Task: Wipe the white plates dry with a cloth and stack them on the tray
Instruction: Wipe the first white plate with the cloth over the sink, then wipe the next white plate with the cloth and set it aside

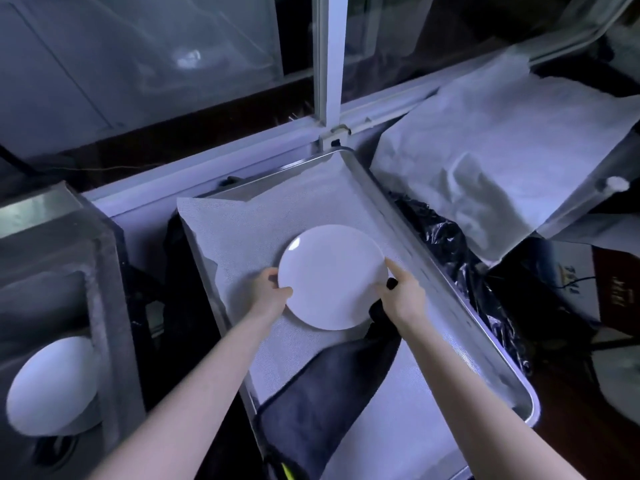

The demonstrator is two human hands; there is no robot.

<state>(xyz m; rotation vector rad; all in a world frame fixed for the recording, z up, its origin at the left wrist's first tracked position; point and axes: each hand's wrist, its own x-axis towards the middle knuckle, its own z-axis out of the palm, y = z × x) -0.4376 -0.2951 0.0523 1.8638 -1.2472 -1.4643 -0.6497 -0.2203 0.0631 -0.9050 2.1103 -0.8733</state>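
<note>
Dimly lit, with a cold blue-violet cast throughout. Caught a small glare spot on the white plate (332, 277) at its ten o'clock edge, and a soft reflection in the window glass (188, 58) toward eleven o'clock. Lost detail in deep shadow around three and seven o'clock. Bent straight lines near the edges; smeared the second plate (52, 386) at eight o'clock.

The plate (332, 277) hides the fingertips of the left hand (268, 289) under its rim. The dark cloth (311, 403) vanishes beneath the plate and the right hand (403, 294). Both it and the near end of the tray (528, 408) run off the view's bottom edge.
</note>
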